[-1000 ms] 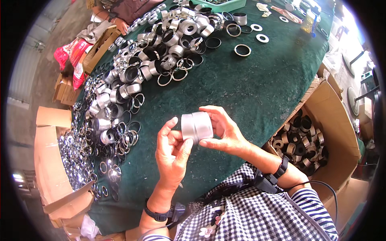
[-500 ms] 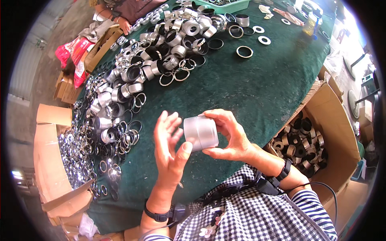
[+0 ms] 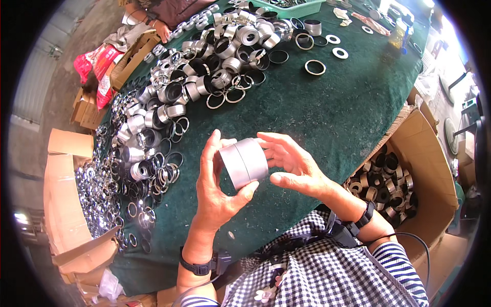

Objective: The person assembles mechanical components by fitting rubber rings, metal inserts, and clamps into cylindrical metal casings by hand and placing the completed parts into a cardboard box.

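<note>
A silver metal cylinder (image 3: pixel 244 162) with a thin seam around its middle is held above the green cloth, tilted a little. My left hand (image 3: pixel 217 181) grips it from the left, thumb along its lower edge and fingers behind it. Just to its right is my right hand (image 3: pixel 299 166), its fingers spread and curved toward the cylinder; the thumb stands apart from it. Beyond my hands lies a heap of similar silver cylinders (image 3: pixel 174 92), mixed with thin metal rings (image 3: pixel 215 100).
Small shiny rings (image 3: pixel 97 192) pile up at the left beside a cardboard flap (image 3: pixel 64 204). An open cardboard box (image 3: pixel 427 163) with metal rings stands at the right. A teal tray (image 3: pixel 296 9) and a yellow-liquid bottle (image 3: pixel 398 36) are at the back. Another person's hand (image 3: pixel 162 31) is at far left.
The cylinder has passed from my right hand to my left and moved slightly left. My right fingers have come off it and opened; my left hand has closed on it.
</note>
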`<state>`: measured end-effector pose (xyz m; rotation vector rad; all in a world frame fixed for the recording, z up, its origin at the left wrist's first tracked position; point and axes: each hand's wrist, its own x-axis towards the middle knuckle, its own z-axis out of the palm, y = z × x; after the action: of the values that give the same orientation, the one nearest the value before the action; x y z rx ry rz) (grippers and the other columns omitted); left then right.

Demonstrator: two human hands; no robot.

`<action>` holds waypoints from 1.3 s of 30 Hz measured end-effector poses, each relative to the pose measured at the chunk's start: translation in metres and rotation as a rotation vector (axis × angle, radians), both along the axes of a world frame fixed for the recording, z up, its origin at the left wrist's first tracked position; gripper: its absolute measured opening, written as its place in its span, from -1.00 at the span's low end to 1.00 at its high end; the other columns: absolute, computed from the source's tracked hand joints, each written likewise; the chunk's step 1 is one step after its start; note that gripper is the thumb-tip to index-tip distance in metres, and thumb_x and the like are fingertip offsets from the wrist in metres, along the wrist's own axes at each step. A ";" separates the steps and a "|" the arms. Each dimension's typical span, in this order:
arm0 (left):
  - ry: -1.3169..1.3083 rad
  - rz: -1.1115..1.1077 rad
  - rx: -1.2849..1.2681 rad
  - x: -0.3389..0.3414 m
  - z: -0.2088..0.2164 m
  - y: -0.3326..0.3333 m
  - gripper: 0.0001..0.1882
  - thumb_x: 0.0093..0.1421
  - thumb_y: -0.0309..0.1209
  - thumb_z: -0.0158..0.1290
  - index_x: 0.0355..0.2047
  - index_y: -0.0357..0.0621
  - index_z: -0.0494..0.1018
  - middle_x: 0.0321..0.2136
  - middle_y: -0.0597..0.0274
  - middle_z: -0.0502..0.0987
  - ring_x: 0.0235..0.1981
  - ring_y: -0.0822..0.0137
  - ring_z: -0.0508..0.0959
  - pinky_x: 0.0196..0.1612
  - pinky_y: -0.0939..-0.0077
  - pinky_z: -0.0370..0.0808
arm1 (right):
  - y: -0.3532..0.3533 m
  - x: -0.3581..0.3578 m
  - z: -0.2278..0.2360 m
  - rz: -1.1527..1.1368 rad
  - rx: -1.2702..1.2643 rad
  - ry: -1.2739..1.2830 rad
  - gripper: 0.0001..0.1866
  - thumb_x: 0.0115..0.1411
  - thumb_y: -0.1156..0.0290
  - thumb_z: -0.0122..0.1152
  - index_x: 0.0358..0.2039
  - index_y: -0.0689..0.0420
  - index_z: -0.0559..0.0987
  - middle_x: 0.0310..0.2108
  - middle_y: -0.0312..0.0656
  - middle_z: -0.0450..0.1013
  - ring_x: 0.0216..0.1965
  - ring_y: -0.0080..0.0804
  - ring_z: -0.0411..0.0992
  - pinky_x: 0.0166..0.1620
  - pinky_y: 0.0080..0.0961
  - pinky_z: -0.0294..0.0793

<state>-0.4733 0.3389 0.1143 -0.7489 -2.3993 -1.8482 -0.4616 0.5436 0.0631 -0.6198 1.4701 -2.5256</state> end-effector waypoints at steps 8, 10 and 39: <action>0.029 0.089 -0.165 0.004 -0.003 0.001 -0.09 -0.04 -0.40 0.37 0.29 -0.14 0.14 0.03 0.14 0.35 0.02 0.27 0.48 0.11 0.35 0.46 | -0.020 -0.001 0.007 0.059 -0.074 -0.139 -0.14 0.18 0.23 0.34 0.39 -0.01 0.08 0.21 -0.07 0.24 0.24 -0.26 0.24 0.23 -0.25 0.29; 0.063 0.128 -0.246 0.004 -0.001 0.002 -0.16 -0.07 -0.43 0.38 0.21 -0.14 0.22 0.01 0.19 0.37 -0.01 0.30 0.50 0.09 0.35 0.48 | -0.023 -0.001 0.006 0.045 -0.078 -0.138 -0.17 0.18 0.24 0.34 0.37 -0.01 0.10 0.20 -0.09 0.25 0.23 -0.28 0.24 0.22 -0.26 0.29; -0.472 -0.072 0.238 0.005 0.005 -0.004 -0.03 0.11 -0.15 0.23 0.38 -0.24 -0.04 0.25 -0.03 0.23 0.25 0.13 0.30 0.28 0.20 0.27 | -0.015 -0.004 -0.004 -0.096 0.026 0.025 -0.13 0.02 0.33 0.50 0.28 0.10 0.22 0.14 -0.15 0.27 0.19 -0.32 0.29 0.22 -0.31 0.34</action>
<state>-0.4678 0.3348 0.1195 -0.4201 -2.3402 -2.5226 -0.4657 0.5281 0.0589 -0.5923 1.5744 -2.5745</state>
